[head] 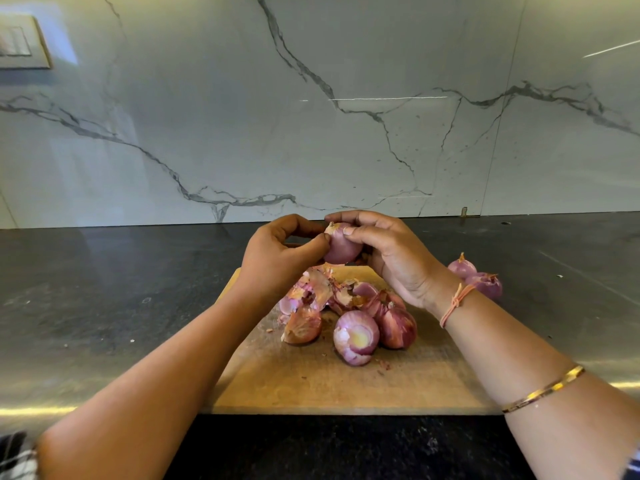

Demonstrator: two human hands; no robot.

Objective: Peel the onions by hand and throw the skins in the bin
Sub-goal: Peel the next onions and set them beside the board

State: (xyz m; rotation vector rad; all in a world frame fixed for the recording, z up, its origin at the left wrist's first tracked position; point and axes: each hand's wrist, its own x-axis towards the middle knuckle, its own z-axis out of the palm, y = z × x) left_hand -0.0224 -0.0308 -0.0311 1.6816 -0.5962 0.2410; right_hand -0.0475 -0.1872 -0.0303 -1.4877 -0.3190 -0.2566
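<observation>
Head view: both grips hold one onion (pixel 343 249) raised above the far edge of the wooden board (pixel 311 386). The right grip (pixel 391 254) curls round the onion from the right, thumb on its top. The left grip (pixel 277 254) pinches the onion's left side between thumb and fingertips. Loose skins (pixel 322 289) lie heaped mid-board, with three board onions (pixel 356 337) touching the heap's near side. Two spare onions (pixel 474 275) rest on the dark worktop (pixel 104 289), right of the board.

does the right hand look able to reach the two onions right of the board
Likely yes, once freed: the right hand now holds an onion, but the two onions lie uncovered on the counter beside its wrist.
</observation>
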